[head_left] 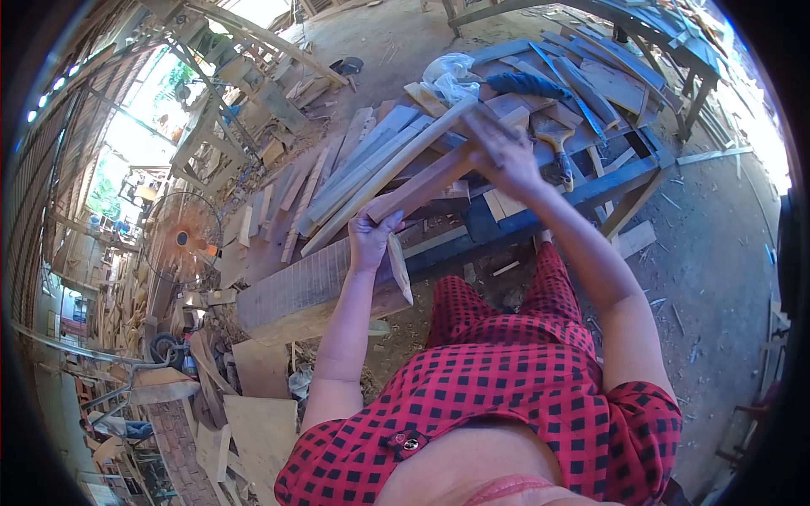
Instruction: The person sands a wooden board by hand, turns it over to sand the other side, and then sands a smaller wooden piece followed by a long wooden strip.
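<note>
My left hand (371, 240) is closed around the near end of a wooden board (422, 181), which slants up and away to the right. At the board's far end is my right hand (509, 160), its fingers smeared by motion; whether it holds anything there I cannot make out. Below the left hand, a pointed wooden piece (399, 268) sticks out toward me. Just beyond the right hand lie a clear plastic bag (449, 74) and a dark blue cloth-like bundle (525, 84). A wide paintbrush (557, 148) rests to its right.
A workbench with a dark blue frame (447, 247) carries many loose wooden strips (363, 169). Another table (582, 10) stands at the back right, with wood on it. At left are a round fan (181, 239) and scrap wood. Shavings litter the floor (709, 244).
</note>
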Motion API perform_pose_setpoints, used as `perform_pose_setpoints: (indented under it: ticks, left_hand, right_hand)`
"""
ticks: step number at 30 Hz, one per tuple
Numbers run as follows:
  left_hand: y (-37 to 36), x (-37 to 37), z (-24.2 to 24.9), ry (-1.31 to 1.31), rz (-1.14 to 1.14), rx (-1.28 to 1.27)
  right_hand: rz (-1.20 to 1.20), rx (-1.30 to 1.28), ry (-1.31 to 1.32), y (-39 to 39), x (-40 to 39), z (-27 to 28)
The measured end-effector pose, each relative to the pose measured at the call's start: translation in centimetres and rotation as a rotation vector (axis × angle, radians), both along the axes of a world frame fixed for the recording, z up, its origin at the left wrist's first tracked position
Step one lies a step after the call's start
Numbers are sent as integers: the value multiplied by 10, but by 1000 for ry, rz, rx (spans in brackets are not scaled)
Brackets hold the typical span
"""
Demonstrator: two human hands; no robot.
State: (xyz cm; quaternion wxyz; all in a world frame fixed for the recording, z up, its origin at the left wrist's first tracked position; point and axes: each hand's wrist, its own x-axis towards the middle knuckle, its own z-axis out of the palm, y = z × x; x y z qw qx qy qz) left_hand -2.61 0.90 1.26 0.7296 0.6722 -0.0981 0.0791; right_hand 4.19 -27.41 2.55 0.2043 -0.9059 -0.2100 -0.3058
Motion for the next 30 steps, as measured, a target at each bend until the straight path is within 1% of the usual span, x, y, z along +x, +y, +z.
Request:
perform_pose_setpoints:
  ticks: [1, 2, 4, 5, 7, 8, 9, 10, 11, 12, 13, 15, 16, 18, 19, 21, 22, 24, 25, 26, 27, 28, 30]
  left_hand:
    - [0, 0, 0, 0, -1, -1]
    - [0, 0, -1, -7, -12, 3]
    - [1, 1, -2, -18, -21, 9]
    - [2, 1, -4, -38, -15, 49]
    - [1, -2, -4, -61, -6, 87]
    - [0, -4, -4, -111, -12, 127]
    - [-1, -5, -3, -162, -19, 168]
    - [-1, -4, -2, -169, -20, 166]
    - [-2, -3, -3, -262, -17, 226]
    - [-2, -2, -4, -353, -14, 284]
    - [-1, -1, -5, -357, -14, 281]
    - [7, 1, -4, -329, -18, 318]
    - [12, 0, -4, -333, -17, 317]
    - [20, -2, 0, -27, -114, -184]
    - [20, -2, 3, -29, -113, -181]
    - [21, -3, 8, -2, -138, -431]
    - [23, 1, 3, -1, -135, -431]
    - [30, 10, -11, 5, -6, -384]
    - [29, 8, -8, 5, 1, -386]
    - [27, 6, -4, 32, -2, -457]
    - [26, 5, -2, 58, -7, -527]
    - [28, 5, -2, 58, -4, -528]
    - [33, 8, -4, 182, 77, -607]
  right_hand:
    - [-82, 10, 48, -17, 12, -5]
    - [-82, 10, 48, -33, 25, -9]
    - [-227, 110, 118, -60, 49, -20]
    - [-226, 111, 115, -69, 62, -29]
    - [-106, 893, 355, -80, 77, -41]
    - [-176, 1043, 613, -90, 79, -42]
    - [-174, 1043, 607, -91, 81, -47]
    - [-21, 1232, 569, -89, 81, -54]
    - [138, 1413, 526, -89, 80, -61]
    - [112, 1430, 594, -79, 49, -28]
    - [112, 1427, 590, -76, 45, -25]
    - [91, 1597, 714, -73, 44, -20]
    - [94, 1595, 711, -70, 44, -17]
    - [132, 1651, 688, -64, 46, -12]
    - [134, 1653, 688, -63, 52, -15]
    - [201, 1513, 647, -58, 63, -20]
    - [202, 1512, 650, -55, 63, -23]
    - [149, 1388, 521, -47, 64, -28]
    - [153, 1385, 527, -48, 72, -41]
    - [18, 1363, 615, -51, 80, -55]
    - [-118, 1336, 701, -51, 81, -57]
    - [-116, 1333, 703, -50, 81, -60]
    - [-76, 1144, 594, -47, 74, -61]
